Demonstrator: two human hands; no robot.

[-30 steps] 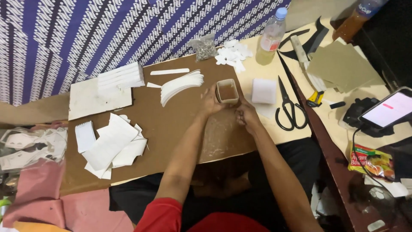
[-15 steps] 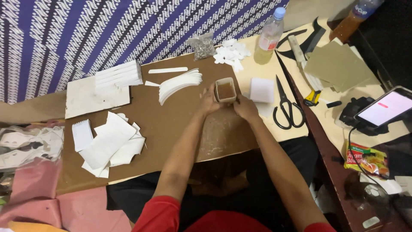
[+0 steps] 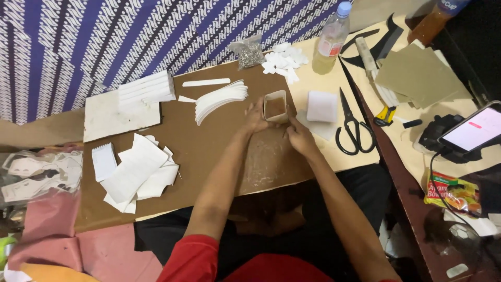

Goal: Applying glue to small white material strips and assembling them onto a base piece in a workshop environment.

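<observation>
A brown cardboard sheet [image 3: 219,156] serves as work surface. At its one o'clock, the left hand [image 3: 257,116] and right hand [image 3: 298,137] clamp a small paper box [image 3: 275,106] from both sides, steadying its walls. Scissors [image 3: 350,124] lie at three o'clock.

A brown cardboard sheet [image 3: 209,156] carries white paper pieces [image 3: 138,172] (loosely piled) and a curved stack [image 3: 219,99].

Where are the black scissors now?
In the head view, the scissors lie on the table, right of the right hand, just beside the white pad.
</observation>
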